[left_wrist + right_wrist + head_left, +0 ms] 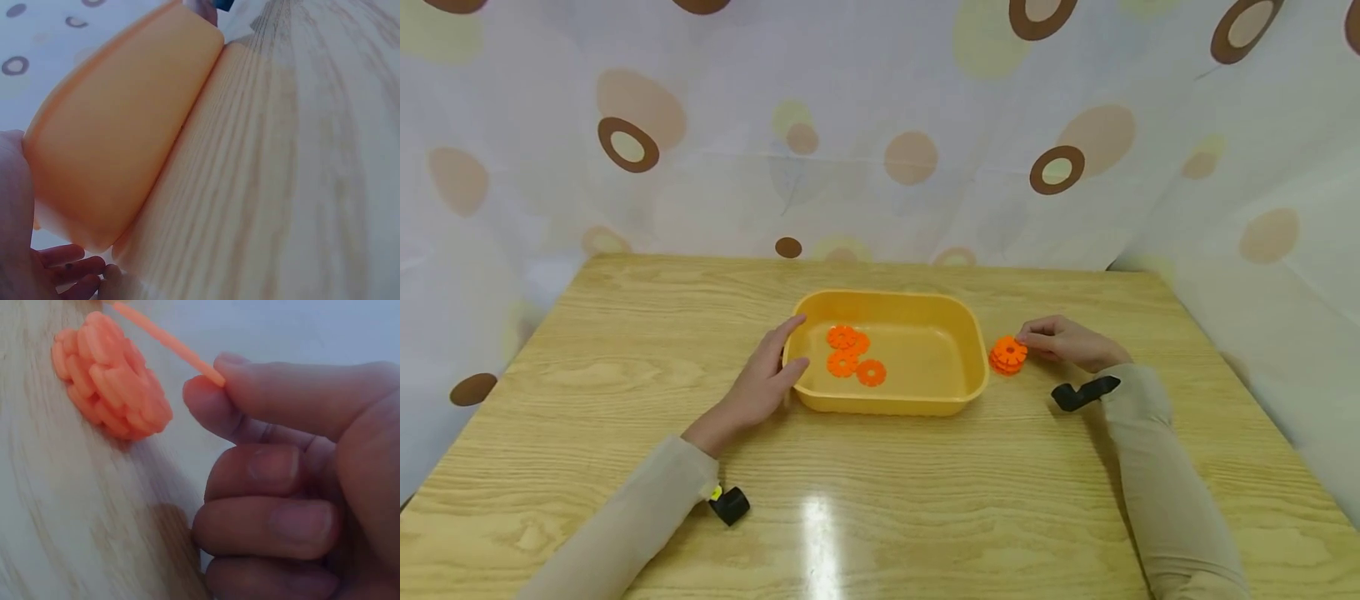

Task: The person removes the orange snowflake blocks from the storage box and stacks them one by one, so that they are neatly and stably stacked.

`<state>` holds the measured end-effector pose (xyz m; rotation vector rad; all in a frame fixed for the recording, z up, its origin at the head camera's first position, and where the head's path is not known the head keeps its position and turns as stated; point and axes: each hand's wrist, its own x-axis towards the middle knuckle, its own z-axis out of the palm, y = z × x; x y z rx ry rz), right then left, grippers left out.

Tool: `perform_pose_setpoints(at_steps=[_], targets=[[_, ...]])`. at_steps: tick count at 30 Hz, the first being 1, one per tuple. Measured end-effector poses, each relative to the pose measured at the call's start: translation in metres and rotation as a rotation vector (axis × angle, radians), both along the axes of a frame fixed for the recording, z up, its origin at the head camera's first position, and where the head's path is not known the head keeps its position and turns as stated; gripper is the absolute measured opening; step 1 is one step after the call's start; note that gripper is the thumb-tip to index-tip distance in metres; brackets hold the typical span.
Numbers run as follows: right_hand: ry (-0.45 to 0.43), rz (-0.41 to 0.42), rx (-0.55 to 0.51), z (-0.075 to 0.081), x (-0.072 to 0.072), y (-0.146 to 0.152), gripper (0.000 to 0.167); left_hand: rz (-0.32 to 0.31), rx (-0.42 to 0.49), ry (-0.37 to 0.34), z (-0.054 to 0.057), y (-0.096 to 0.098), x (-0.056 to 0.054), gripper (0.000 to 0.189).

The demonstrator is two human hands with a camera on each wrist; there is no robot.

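Observation:
At the left end of a yellow plastic basin (887,406), my left hand (763,375) holds the wall, thumb and index finger over the rim. In the left wrist view, its other fingers (75,265) curl by the outer lower corner. My right hand (1063,342) pinches a thin orange notched building disc (169,340) by its edge between thumb and index finger, its other fingers folded in. This disc is tilted just above a stack of similar discs (109,378) on the table, right of the basin. Several flat orange discs (871,372) lie in the basin's left half.
The basin stands on a wood-grain table (880,500). A white curtain (850,167) with brown and beige circles hangs behind and along the sides. Small black wrist cameras, one on the left sleeve (730,505) and one on the right (1082,393), hang near the tabletop.

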<state>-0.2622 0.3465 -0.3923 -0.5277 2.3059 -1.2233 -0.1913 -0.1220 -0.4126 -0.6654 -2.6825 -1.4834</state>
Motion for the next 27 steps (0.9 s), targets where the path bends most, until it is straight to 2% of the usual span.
perform_pose_setpoints(at_steps=[5, 11, 27], targets=[[0.014, -0.009, 0.069, 0.0038, 0.0005, -0.0023, 0.031, -0.003, 0.011, 0.0, 0.0008, 0.0003, -0.0007, 0.057], [-0.02, -0.008, 0.127, 0.0074, 0.0021, -0.0052, 0.04, -0.005, 0.034, -0.009, 0.0003, 0.0004, 0.0002, 0.057], [-0.04, -0.005, 0.128, 0.0056, 0.002, -0.002, 0.042, -0.011, 0.026, -0.014, 0.0001, 0.0009, 0.0002, 0.057]])
